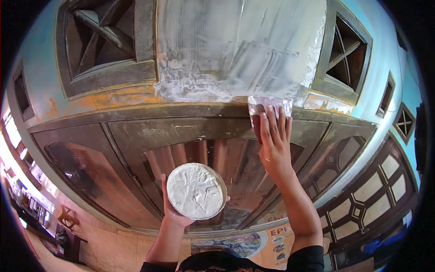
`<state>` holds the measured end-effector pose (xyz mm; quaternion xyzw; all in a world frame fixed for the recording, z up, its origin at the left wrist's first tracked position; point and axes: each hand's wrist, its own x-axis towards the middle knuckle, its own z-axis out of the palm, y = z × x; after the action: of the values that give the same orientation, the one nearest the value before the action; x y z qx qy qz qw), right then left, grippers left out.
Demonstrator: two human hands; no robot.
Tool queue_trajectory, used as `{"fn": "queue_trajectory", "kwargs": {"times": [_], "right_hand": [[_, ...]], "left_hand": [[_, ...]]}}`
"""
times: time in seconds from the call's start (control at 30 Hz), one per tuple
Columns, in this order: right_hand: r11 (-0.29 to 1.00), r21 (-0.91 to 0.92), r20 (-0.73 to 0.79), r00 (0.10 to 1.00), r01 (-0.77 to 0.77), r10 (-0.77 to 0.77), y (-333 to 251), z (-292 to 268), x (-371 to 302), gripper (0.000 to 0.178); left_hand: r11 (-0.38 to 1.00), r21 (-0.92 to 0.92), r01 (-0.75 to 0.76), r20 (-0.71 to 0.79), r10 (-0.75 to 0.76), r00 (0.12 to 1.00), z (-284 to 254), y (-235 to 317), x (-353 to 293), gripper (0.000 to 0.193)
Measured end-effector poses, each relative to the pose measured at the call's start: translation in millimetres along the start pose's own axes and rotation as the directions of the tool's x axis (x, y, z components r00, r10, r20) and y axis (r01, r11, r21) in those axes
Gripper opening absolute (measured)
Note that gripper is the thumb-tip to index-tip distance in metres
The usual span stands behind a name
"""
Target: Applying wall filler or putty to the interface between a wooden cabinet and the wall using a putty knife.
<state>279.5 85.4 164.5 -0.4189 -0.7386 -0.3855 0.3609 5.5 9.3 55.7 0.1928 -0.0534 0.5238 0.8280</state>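
My left hand [176, 216] is wrapped round a round tub [196, 191] filled with thick white wall putty, its open top facing me. Raised higher, my right hand [274, 140] grips a flat, dark reddish putty spreader [270, 105] with white paste smeared along its upper edge. The fingers lie stretched over its face, and the thumb is hidden. That edge meets the bottom of a wall panel [235, 54] streaked with white and grey putty, just above the brown wooden frame [190, 113].
Wooden vents with crossed bars flank the panel, a left vent [105, 36] and a right vent [346, 53]. Below are glazed brown panels [181, 158]. A wooden stool [67, 216] stands on the tiled floor at lower left. Printed sheeting [272, 249] lies below me.
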Motion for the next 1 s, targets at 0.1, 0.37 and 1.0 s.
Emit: {"fn": "queue_trajectory", "kwargs": {"times": [0.1,0.37,1.0], "right_hand": [[1.000,0.022,-0.152,0.988,0.002,0.001,-4.6,-20.2,29.2,0.079],[0.999,-0.047,-0.063,0.998,-0.002,-0.001,14.3,-4.9,51.0,0.082],[0.999,-0.043,0.075,0.997,0.011,-0.008,-0.1,0.9,6.0,0.069]], "left_hand": [[0.994,0.096,-0.058,-0.088,0.067,0.994,-11.5,4.6,-3.6,0.088],[0.996,0.088,0.004,-0.036,0.000,0.999,3.6,-1.2,3.3,0.089],[0.993,0.065,-0.099,-0.078,0.104,0.992,-5.5,5.3,-6.8,0.088]]}}
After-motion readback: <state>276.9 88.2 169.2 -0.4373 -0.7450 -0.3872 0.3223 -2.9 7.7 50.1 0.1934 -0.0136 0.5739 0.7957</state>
